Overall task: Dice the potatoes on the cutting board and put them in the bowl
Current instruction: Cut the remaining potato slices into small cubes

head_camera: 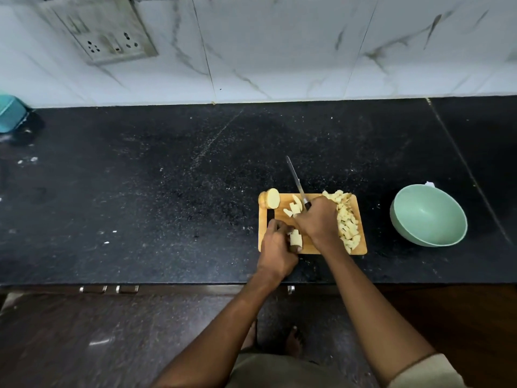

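Note:
A small wooden cutting board [310, 246] lies on the black counter. My left hand [275, 247] holds a cut potato piece [295, 240] at the board's near edge. My right hand [319, 219] grips a knife [296, 182] by the handle, its blade pointing away past the board's far edge. A few cut chunks [294, 209] lie just left of the blade. A potato half [272, 199] sits on the board's far left corner. A heap of diced potato [347, 219] runs along the board's right side. The pale green bowl [453, 219] stands to the right, with nothing visible inside.
The black stone counter [167, 191] stretches far to the left of the board. A teal container [11, 114] sits at the far left by the tiled wall. A socket plate [109, 37] is on the wall. The counter's front edge runs just below the board.

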